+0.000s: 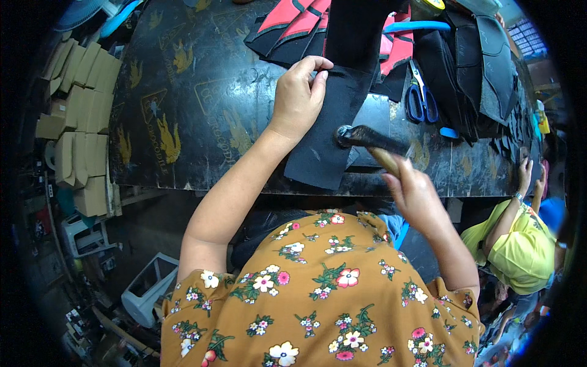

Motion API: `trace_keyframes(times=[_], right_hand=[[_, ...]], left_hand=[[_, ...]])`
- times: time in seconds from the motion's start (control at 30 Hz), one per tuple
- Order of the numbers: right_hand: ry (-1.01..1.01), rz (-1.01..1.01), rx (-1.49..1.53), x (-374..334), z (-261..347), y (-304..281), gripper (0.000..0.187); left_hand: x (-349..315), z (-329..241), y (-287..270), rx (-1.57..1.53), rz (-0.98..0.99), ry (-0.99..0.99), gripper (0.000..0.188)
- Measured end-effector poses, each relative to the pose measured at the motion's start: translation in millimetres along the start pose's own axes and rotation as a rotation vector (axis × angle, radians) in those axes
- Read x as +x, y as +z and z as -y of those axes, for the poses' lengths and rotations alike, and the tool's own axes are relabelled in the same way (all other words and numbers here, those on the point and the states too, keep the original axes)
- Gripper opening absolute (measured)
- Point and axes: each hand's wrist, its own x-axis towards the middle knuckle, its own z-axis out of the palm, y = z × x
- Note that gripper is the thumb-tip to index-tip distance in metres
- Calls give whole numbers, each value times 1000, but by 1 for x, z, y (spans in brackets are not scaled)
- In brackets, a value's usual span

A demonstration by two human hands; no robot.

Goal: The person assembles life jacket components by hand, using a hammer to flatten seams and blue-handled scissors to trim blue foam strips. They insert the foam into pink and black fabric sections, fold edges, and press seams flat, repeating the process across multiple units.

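A long black sheet of fabric or leather-like material (321, 150) lies on the dark table in front of me. At its upper edge, the thumb and fingers of my left hand (299, 98) pinch the material. Wrapped round the wooden handle of a hammer (382, 160) is my right hand (420, 194), slightly blurred. The hammer's round metal face is over the right edge of the black sheet; whether it touches cannot be told. Under that edge a smooth, dark flat plate (373, 116) shows in part.
Blue-handled scissors (422, 101) lie right of the sheet. Beyond are red-and-black pieces (290, 24) and stacked black pieces (489, 67). Cardboard boxes (85, 116) line the left side, above a grey plastic stool (150, 290). Another person in a yellow-green top (520, 244) is at the right.
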Motion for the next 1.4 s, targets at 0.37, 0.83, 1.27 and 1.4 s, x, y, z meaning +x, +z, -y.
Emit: trace_keyframes(times=[0.37,0.83,1.27,1.4], right_hand=[[-27,-84,-60,5,-10,-12,30],[110,71,296,41,-48,-15,40],[-333,-442,624,17,-16,-20,42],[-75,-25,-72,20,-14,-19,35]], left_hand=[[-4,-21,-16,5,75,-112,13],[-38,-72,-71,57,469,312,38],[-44,-57,-94,-258,687,1,8],[-43,-51,-101,-367,707,-60,11]])
